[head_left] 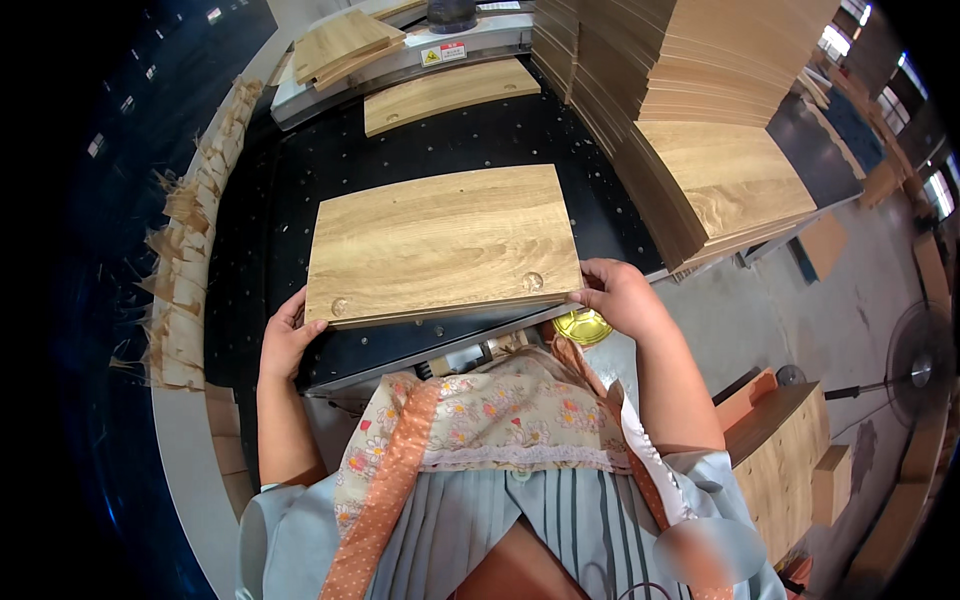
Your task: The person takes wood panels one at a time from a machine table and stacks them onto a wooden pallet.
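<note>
A light wood-grain board (440, 240) with two round recesses along its near edge lies across the black tabletop (400, 165). At its near left corner my left hand (290, 335) grips the edge, thumb on the near side and fingers along the side. My right hand (615, 298) is closed round the near right corner in the same way. Farther back, a second similar board (450, 95) with round recesses rests on the black surface. Whether more than one board is between my hands, I cannot tell.
Tall stacks of boards (720, 70) stand at the right, with a lower wood-grain pile (735, 185) beside them. Several boards (345, 45) lie on the machine ledge at the back left. Torn brown paper edging (195, 230) runs down the left. A fan (915, 370) stands at the far right.
</note>
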Demonstrator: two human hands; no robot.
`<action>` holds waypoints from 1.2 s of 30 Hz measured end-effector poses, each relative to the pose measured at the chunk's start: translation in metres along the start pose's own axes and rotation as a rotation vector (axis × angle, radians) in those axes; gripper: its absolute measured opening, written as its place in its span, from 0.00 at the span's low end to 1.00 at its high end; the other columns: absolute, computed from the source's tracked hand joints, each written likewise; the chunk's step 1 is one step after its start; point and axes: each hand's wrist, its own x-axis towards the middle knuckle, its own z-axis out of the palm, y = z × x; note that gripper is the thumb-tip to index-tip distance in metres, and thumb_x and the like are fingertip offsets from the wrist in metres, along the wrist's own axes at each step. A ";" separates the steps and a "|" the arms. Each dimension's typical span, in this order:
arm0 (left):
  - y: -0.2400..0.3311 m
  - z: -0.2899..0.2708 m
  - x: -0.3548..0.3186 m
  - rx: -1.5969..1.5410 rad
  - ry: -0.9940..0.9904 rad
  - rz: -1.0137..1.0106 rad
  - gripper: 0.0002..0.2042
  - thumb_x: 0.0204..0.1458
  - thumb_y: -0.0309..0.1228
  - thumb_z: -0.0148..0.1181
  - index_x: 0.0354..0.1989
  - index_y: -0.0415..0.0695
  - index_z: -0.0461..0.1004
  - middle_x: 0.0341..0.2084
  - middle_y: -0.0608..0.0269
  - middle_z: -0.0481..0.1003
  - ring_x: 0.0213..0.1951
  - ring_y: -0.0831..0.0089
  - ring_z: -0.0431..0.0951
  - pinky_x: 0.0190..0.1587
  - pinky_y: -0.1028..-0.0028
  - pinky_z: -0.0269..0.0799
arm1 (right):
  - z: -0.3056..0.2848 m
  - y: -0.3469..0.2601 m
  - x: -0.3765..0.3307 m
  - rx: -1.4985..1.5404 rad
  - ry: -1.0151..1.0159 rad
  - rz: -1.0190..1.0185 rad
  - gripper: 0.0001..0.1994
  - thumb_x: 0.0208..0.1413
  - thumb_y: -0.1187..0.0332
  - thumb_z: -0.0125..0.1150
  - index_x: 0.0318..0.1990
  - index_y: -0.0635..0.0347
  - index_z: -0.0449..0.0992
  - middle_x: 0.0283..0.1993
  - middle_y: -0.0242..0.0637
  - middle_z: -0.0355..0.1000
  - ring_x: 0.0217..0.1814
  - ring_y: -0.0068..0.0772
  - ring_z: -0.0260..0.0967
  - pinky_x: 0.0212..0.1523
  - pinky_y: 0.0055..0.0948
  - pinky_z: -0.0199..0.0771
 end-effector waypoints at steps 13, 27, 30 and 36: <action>0.091 0.061 0.176 1.117 0.015 0.400 0.24 0.48 0.31 0.60 0.56 0.42 0.67 0.60 0.50 0.62 0.62 0.54 0.59 0.63 0.63 0.55 | 0.011 0.053 0.058 -0.296 0.620 -0.167 0.12 0.52 0.70 0.59 0.43 0.65 0.74 0.42 0.48 0.72 0.47 0.51 0.68 0.49 0.38 0.69; 0.026 0.095 0.364 1.383 0.094 0.323 0.09 0.52 0.29 0.48 0.39 0.44 0.74 0.44 0.58 0.69 0.53 0.61 0.67 0.52 0.63 0.67 | 0.013 0.032 0.058 -0.368 0.640 -0.155 0.09 0.47 0.74 0.60 0.37 0.65 0.74 0.38 0.46 0.72 0.43 0.49 0.69 0.46 0.39 0.69; 0.029 0.088 0.351 1.446 -0.073 0.382 0.08 0.50 0.28 0.49 0.36 0.45 0.75 0.44 0.58 0.69 0.53 0.60 0.66 0.52 0.64 0.67 | 0.013 0.036 0.059 -0.376 0.645 -0.180 0.09 0.47 0.74 0.60 0.37 0.65 0.74 0.37 0.45 0.72 0.43 0.48 0.68 0.46 0.39 0.68; 0.049 0.055 0.302 0.897 -0.042 0.509 0.04 0.41 0.19 0.59 0.23 0.39 0.70 0.34 0.53 0.70 0.42 0.54 0.70 0.44 0.66 0.67 | 0.014 0.038 0.062 -0.384 0.628 -0.211 0.09 0.46 0.73 0.60 0.36 0.64 0.74 0.38 0.44 0.72 0.44 0.48 0.67 0.47 0.39 0.67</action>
